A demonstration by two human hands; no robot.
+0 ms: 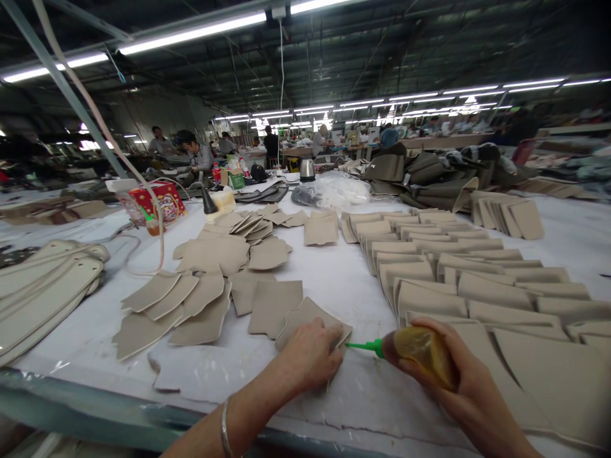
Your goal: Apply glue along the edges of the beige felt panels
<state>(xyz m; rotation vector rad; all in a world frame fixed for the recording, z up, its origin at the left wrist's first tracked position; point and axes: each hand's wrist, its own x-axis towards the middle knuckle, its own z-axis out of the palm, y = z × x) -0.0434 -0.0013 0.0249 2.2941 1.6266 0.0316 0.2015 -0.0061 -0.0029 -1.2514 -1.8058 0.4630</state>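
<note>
My left hand (312,356), with a silver bangle at the wrist, grips a beige cut piece (310,313) low on the white-covered table. Another flat beige piece (274,307) lies just behind and to the left of it. My right hand (458,369) is wrapped round a squeeze bottle (420,355) of amber liquid, tipped on its side. Its green nozzle (365,346) points left, with the tip at the right edge of the held piece.
Loose beige pieces (210,254) lie in a heap at the left. Rows of overlapping pieces (410,273) cover the right side. Dark folded material (429,172), a kettle (307,170) and a red box (167,200) stand farther back. Several people work in the distance.
</note>
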